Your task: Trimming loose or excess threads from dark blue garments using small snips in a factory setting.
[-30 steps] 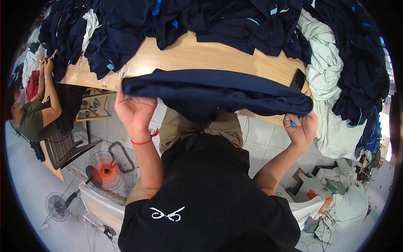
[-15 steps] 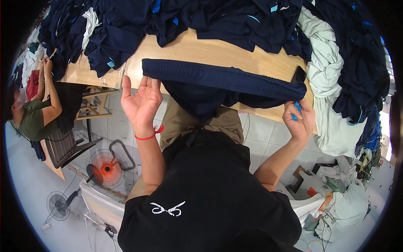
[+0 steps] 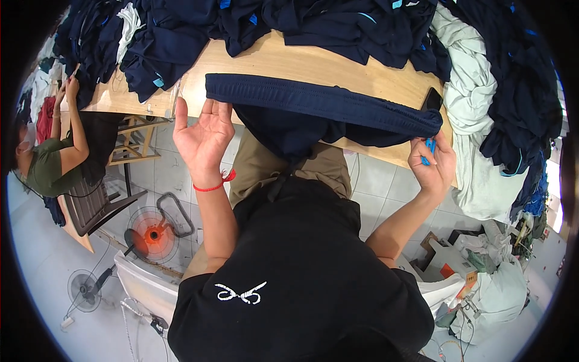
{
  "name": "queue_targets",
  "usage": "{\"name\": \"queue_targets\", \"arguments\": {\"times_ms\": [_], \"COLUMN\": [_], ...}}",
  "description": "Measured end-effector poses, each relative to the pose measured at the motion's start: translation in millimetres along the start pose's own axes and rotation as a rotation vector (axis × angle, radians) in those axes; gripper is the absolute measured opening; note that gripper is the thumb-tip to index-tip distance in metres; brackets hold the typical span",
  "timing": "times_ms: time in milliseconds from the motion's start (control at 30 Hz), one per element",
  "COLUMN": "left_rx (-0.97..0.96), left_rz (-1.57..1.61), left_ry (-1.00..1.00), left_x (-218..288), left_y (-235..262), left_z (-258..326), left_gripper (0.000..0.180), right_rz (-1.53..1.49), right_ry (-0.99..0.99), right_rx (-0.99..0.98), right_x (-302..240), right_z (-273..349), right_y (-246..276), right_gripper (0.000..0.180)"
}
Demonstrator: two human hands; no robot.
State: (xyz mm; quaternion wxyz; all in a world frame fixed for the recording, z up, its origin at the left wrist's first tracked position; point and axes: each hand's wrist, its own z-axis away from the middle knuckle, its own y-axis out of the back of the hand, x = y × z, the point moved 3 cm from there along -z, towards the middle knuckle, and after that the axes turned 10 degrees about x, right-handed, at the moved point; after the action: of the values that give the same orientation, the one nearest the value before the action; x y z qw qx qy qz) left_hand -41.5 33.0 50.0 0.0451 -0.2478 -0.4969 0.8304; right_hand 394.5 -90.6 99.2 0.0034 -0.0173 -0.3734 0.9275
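Note:
A dark navy garment with a wide elastic waistband (image 3: 319, 101) is stretched sideways over the near edge of the table. At the band's left end is my left hand (image 3: 205, 136), palm up, thumb spread away and fingers straight; the fingertips go out of sight behind the band. My right hand (image 3: 433, 160) is closed at the right end, with its fingertips touching the band. Blue thread snips (image 3: 429, 152) are held in that hand, their blades hidden. The garment's body (image 3: 280, 134) hangs down toward my lap.
Piles of navy garments (image 3: 356, 27) cover the far side of the wooden table (image 3: 259, 63). A black phone (image 3: 432, 99) lies by the band's right end, next to pale cloth (image 3: 473, 90). At left another person (image 3: 51, 163) works near a chair (image 3: 93, 199) and a fan (image 3: 154, 234).
The view has tipped slightly, so the table and garment appear a little higher. Both hands keep their places at the band's ends, and more of its gathered face shows at right.

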Motion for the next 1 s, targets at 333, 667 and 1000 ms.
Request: {"name": "queue_targets", "arguments": {"times_ms": [333,667,1000], "left_rx": [0.106,0.123,-0.170], "left_rz": [-0.054,-1.397,-0.565], "left_ry": [-0.042,-1.421,-0.591], "left_x": [-8.1,-11.0,-12.5], "left_y": [-3.9,-22.8,-7.4], "left_z": [-5.0,8.2,-1.5], "left_gripper": [0.061,0.027,0.028], "right_rz": [0.016,1.297,0.569], "right_ry": [0.075,1.739,1.345], "right_rx": [0.022,0.306,-0.079], "right_x": [4.9,20.1,23.0], "right_z": [3.0,31.6,28.5], "right_y": [-2.9,-31.2,-26.3], "right_gripper": [0.015,0.027,0.009]}}
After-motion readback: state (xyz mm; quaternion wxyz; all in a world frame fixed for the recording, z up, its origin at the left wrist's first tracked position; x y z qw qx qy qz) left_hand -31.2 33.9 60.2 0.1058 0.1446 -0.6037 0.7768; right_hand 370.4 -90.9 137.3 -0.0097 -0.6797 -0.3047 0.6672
